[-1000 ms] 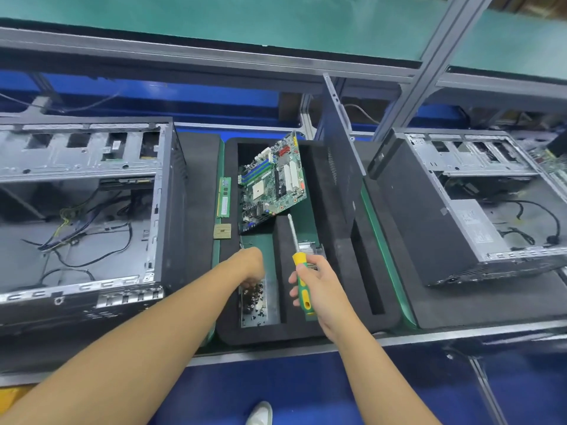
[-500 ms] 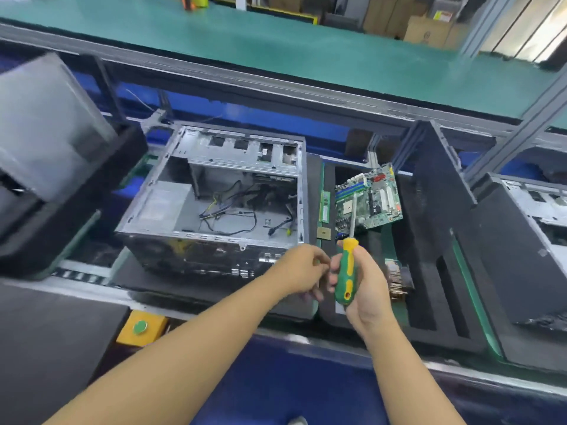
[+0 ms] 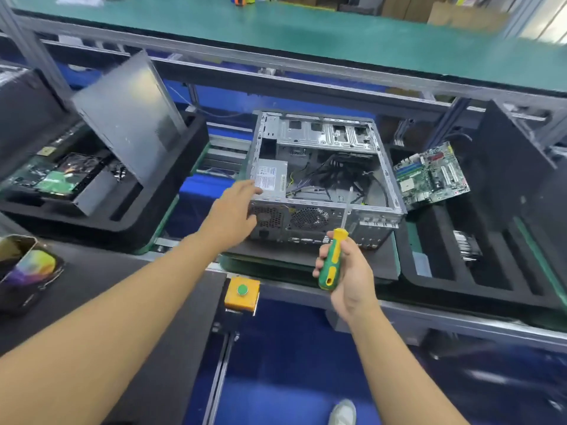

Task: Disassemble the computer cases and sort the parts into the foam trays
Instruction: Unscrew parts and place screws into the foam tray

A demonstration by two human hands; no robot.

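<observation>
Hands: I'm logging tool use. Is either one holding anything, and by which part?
The right hand grips the screwdriver by its green-and-yellow handle; the left hand holds nothing, open near the computer case.

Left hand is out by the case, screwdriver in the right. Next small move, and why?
Probably set the left hand on the near-left corner of the case to brace it. The hand is open right there, the power supply still sits inside with cables, and the right hand grips the screwdriver ready.
</observation>
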